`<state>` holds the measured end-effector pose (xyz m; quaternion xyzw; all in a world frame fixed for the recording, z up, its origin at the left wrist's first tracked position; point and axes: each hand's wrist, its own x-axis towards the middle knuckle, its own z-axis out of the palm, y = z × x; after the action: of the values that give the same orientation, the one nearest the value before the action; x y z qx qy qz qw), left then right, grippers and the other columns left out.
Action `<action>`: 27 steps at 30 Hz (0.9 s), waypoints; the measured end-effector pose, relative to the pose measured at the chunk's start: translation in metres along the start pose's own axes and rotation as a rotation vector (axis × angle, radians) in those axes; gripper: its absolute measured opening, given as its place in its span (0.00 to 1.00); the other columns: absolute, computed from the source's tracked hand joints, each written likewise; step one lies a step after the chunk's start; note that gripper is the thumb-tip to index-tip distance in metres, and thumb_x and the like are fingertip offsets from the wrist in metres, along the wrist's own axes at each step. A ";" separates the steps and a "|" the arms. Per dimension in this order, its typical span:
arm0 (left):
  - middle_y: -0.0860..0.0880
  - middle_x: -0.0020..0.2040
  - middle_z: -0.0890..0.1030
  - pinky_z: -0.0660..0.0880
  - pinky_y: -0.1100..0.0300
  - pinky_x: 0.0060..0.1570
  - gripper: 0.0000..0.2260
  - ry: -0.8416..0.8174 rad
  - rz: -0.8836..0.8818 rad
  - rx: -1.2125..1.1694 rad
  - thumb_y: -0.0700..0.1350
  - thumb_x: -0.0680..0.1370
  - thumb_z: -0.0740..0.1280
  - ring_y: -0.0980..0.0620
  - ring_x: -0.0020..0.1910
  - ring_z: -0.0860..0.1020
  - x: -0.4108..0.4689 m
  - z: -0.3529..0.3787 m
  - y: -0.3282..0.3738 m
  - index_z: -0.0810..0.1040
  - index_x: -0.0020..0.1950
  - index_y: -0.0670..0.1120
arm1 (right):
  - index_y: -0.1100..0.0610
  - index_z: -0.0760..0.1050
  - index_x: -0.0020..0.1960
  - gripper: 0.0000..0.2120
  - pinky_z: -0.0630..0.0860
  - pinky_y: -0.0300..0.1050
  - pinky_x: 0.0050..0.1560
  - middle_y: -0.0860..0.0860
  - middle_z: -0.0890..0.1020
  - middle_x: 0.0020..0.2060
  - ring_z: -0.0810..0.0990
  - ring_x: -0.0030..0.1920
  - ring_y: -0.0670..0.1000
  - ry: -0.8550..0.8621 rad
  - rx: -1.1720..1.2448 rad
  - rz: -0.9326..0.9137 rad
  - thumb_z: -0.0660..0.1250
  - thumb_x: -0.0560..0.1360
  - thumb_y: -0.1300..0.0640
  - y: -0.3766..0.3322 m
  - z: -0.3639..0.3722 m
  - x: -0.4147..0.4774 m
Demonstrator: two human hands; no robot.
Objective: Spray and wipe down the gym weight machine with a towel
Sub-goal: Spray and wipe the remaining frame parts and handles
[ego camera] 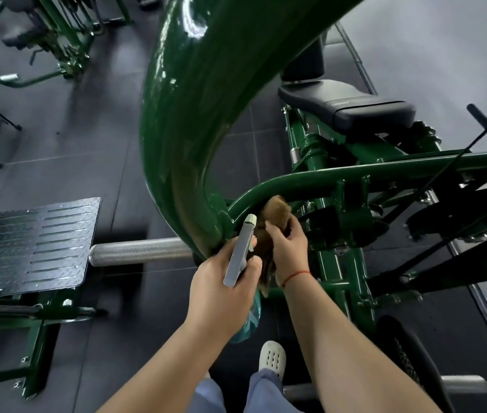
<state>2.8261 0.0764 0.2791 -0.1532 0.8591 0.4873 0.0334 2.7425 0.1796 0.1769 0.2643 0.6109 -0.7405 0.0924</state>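
The right hand has its fingers curled round a bunched brown towel. It presses the towel to the underside of the curved green frame tube, where that tube meets the thick green arm at the weld. Just beside it at nine o'clock, the left hand is wrapped round a spray bottle, with the nozzle pointing to twelve o'clock at the same joint.

To wipe this well, I judge the towel should be worked into the crease of the weld. It can then be drawn along the tube toward three o'clock with a fresh fold turned outward, holding the bottle clear of the cloth.

Further out, a knurled steel peg lies at nine o'clock and the black seat pad at one o'clock.
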 end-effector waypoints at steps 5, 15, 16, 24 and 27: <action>0.54 0.38 0.85 0.80 0.51 0.44 0.09 0.007 0.013 0.003 0.45 0.78 0.69 0.57 0.39 0.83 0.001 0.001 -0.004 0.81 0.55 0.58 | 0.49 0.81 0.56 0.13 0.82 0.57 0.56 0.53 0.85 0.49 0.84 0.52 0.56 -0.319 -0.254 -0.024 0.68 0.77 0.64 0.002 -0.025 -0.011; 0.49 0.37 0.83 0.81 0.44 0.43 0.04 0.010 0.010 -0.007 0.52 0.76 0.67 0.49 0.38 0.83 0.002 0.001 -0.003 0.80 0.49 0.59 | 0.44 0.62 0.76 0.29 0.70 0.60 0.71 0.54 0.66 0.71 0.72 0.69 0.58 0.417 0.263 -0.085 0.68 0.77 0.47 -0.048 -0.002 0.022; 0.51 0.37 0.83 0.81 0.44 0.44 0.06 0.013 0.011 -0.007 0.53 0.74 0.66 0.50 0.39 0.83 0.002 0.001 -0.003 0.80 0.49 0.58 | 0.46 0.56 0.79 0.33 0.68 0.59 0.72 0.56 0.60 0.74 0.68 0.71 0.59 0.394 0.210 -0.063 0.68 0.79 0.51 -0.049 0.009 0.021; 0.54 0.35 0.83 0.77 0.54 0.38 0.08 0.006 0.034 0.024 0.50 0.77 0.69 0.55 0.34 0.79 0.003 0.002 -0.003 0.76 0.45 0.65 | 0.50 0.68 0.71 0.23 0.76 0.60 0.65 0.58 0.78 0.62 0.79 0.61 0.60 0.004 0.013 0.133 0.65 0.77 0.61 -0.017 0.015 0.001; 0.51 0.35 0.83 0.78 0.52 0.41 0.01 0.003 0.052 0.018 0.52 0.76 0.67 0.53 0.36 0.81 0.004 0.003 -0.004 0.78 0.45 0.59 | 0.54 0.74 0.64 0.16 0.80 0.61 0.58 0.58 0.83 0.52 0.83 0.53 0.61 -0.061 -0.040 0.220 0.65 0.77 0.60 -0.021 -0.007 0.005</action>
<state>2.8233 0.0758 0.2731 -0.1314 0.8671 0.4801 0.0207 2.7309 0.1924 0.1913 0.3052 0.5898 -0.7214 0.1966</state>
